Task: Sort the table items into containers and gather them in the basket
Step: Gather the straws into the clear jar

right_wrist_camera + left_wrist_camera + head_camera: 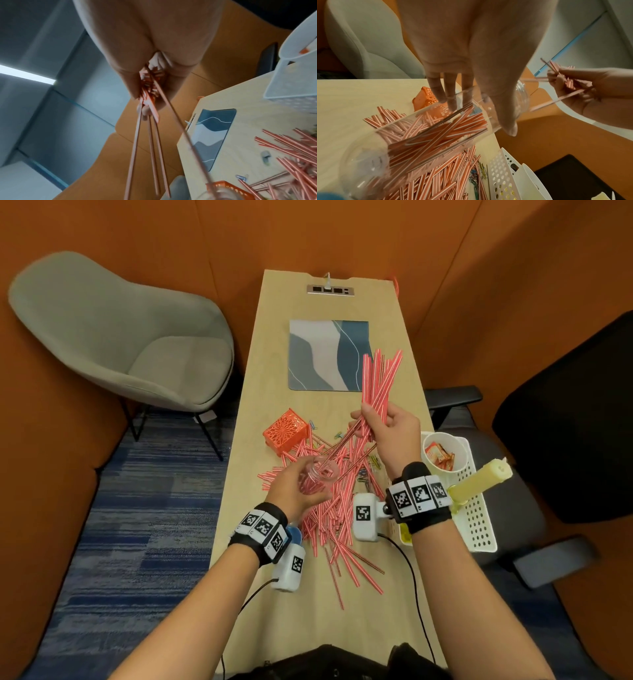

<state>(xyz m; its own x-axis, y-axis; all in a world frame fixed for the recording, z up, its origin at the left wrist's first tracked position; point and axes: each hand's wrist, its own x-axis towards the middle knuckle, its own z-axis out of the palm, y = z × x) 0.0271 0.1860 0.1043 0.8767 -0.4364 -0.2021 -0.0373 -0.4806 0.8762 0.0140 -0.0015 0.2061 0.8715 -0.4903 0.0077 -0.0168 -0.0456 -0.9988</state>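
Striped straws (pixel 378 386): bunch gripped in my right hand (pixel 394 436), few ends dipping into clear jar (pixel 426 136) my left hand (pixel 294 487) wraps, tilted. Loose straw pile (pixel 337 518) under both fists.

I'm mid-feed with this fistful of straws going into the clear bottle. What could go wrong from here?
1. The bottle has a narrow neck, and the bundle in the right hand fans wide; only a few straws seem lined up, so the rest may jam or spill.
2. The left hand holds the bottle tilted; the straws inside could slide out.
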